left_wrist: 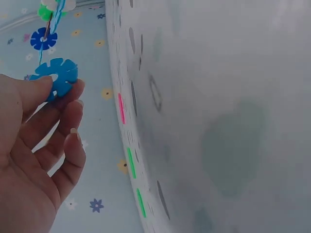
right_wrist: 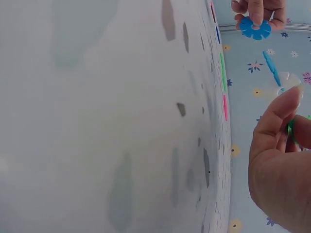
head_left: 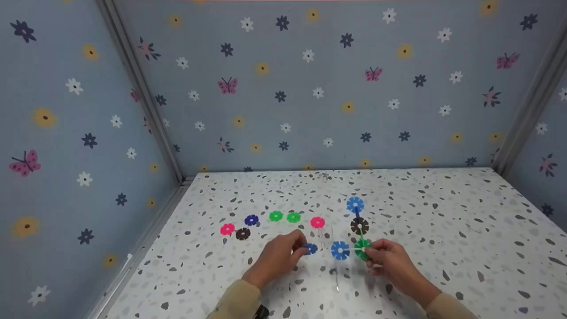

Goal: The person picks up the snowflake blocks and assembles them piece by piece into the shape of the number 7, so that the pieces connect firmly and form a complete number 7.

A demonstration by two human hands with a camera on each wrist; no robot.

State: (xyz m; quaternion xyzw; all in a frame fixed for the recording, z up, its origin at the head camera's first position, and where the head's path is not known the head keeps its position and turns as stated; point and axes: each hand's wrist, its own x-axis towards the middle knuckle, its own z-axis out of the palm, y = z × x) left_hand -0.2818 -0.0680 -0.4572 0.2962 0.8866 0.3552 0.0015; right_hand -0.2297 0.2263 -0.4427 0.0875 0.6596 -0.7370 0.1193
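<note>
My left hand (head_left: 283,252) pinches a blue notched plastic disc (left_wrist: 65,70) between thumb and fingertips. With thumb and fingers, my right hand (head_left: 394,263) grips a green disc (head_left: 362,250), the corner of a joined chain. From there the chain runs left through an edge-on white piece to a light blue disc (head_left: 340,250). The other way it passes a brown disc (head_left: 359,226) and ends at another blue disc (head_left: 355,204). A gap separates the left hand's disc from the chain. In the right wrist view, the right hand's fingers partly hide the green disc (right_wrist: 290,128).
Loose discs lie on the speckled table (head_left: 199,274) beyond my hands: a pink one (head_left: 317,222), two green ones (head_left: 293,217), a dark blue one (head_left: 251,219), a brown one (head_left: 242,234) and another pink one (head_left: 227,229). Patterned walls (head_left: 310,115) enclose the table.
</note>
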